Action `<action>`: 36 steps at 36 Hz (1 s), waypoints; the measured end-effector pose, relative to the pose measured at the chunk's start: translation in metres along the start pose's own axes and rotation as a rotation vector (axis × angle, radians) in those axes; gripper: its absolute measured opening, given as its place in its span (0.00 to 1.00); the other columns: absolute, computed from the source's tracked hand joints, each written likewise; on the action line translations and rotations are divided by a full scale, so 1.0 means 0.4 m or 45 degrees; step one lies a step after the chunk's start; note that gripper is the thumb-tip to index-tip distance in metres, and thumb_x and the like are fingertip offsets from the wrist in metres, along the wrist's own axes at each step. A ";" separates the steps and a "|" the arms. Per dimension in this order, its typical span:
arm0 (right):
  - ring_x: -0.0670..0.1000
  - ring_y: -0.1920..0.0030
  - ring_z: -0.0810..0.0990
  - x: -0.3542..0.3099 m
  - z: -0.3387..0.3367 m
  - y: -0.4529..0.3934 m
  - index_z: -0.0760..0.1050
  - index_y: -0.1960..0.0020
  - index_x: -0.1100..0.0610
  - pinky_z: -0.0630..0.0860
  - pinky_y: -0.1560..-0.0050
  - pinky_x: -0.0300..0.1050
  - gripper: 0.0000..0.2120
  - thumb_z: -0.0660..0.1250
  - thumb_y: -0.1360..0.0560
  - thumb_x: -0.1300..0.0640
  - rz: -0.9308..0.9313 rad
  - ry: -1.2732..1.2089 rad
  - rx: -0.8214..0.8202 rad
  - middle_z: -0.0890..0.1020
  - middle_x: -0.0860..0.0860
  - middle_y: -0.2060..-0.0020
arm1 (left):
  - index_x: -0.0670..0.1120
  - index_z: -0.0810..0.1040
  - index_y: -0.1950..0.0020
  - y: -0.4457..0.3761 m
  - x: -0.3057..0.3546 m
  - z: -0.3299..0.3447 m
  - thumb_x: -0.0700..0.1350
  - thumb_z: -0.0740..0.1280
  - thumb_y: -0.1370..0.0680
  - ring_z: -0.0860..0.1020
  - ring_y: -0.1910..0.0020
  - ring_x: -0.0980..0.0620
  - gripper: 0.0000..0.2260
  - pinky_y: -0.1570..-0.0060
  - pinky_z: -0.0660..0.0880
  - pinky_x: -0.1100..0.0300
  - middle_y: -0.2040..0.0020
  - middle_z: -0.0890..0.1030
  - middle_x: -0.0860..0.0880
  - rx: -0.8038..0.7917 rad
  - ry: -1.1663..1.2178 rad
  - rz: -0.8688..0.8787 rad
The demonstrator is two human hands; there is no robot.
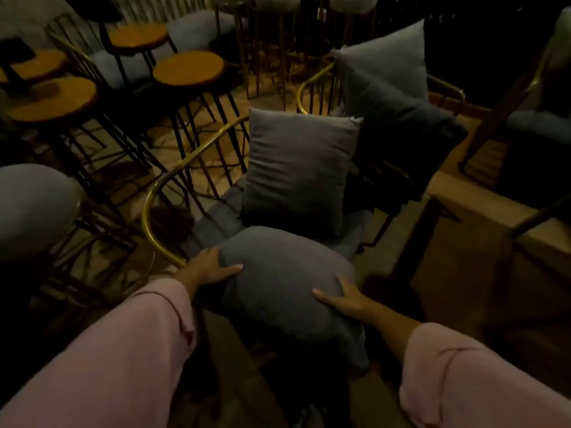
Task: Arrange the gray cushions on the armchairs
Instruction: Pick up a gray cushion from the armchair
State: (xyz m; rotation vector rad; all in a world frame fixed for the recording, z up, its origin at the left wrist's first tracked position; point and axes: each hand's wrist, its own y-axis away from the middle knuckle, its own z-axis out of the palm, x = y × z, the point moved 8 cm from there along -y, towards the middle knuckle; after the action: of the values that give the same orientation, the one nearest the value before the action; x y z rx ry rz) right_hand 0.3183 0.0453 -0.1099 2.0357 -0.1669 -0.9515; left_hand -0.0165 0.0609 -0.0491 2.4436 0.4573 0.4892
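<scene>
A dark gray cushion [284,282] is held low in the middle of the view, at the near end of a brass-framed armchair [154,196]. My left hand [213,267] grips its left edge and my right hand [343,299] grips its right edge. A second gray cushion [296,171] stands upright on that armchair's seat, just beyond the held one. Farther back on the right, a lighter gray cushion [389,60] leans upright in a second brass-framed armchair [312,84], with a dark cushion [398,122] in front of it.
Round wooden stools [188,67] on black legs crowd the left side. A padded stool [31,205] sits at the near left. Tall brass-legged stools [278,41] line the back. A low wooden step [482,211] runs along the right, with another chair [537,118] beyond it.
</scene>
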 end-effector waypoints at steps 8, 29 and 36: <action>0.62 0.25 0.64 0.091 0.001 -0.057 0.50 0.20 0.46 0.66 0.28 0.56 0.58 0.70 0.40 0.24 0.172 -0.630 0.154 0.59 0.55 0.21 | 0.49 0.55 0.20 -0.054 -0.056 0.009 0.74 0.71 0.41 0.64 0.24 0.39 0.57 0.26 0.63 0.46 0.21 0.62 0.43 -0.049 0.287 -0.255; 0.58 0.29 0.70 0.062 -0.217 0.041 0.64 0.24 0.53 0.71 0.38 0.49 0.37 0.75 0.29 0.49 -0.140 -0.904 0.610 0.71 0.56 0.28 | 0.41 0.74 0.32 -0.027 -0.006 -0.095 0.77 0.73 0.59 0.77 0.37 0.36 0.63 0.38 0.75 0.41 0.34 0.78 0.39 0.485 0.974 -0.525; 0.53 0.30 0.70 -0.105 -0.443 0.174 0.64 0.23 0.52 0.70 0.39 0.47 0.37 0.75 0.29 0.50 -0.555 -0.846 0.927 0.71 0.53 0.27 | 0.46 0.81 0.49 0.031 0.178 -0.293 0.71 0.76 0.46 0.83 0.50 0.43 0.37 0.49 0.81 0.45 0.50 0.85 0.45 0.797 1.198 -0.145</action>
State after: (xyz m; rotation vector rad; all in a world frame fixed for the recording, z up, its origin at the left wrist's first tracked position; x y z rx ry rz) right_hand 0.4243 0.1357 0.0264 2.3535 -0.4952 -2.0657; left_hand -0.0038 0.1389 0.0637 2.5741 1.2738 1.6585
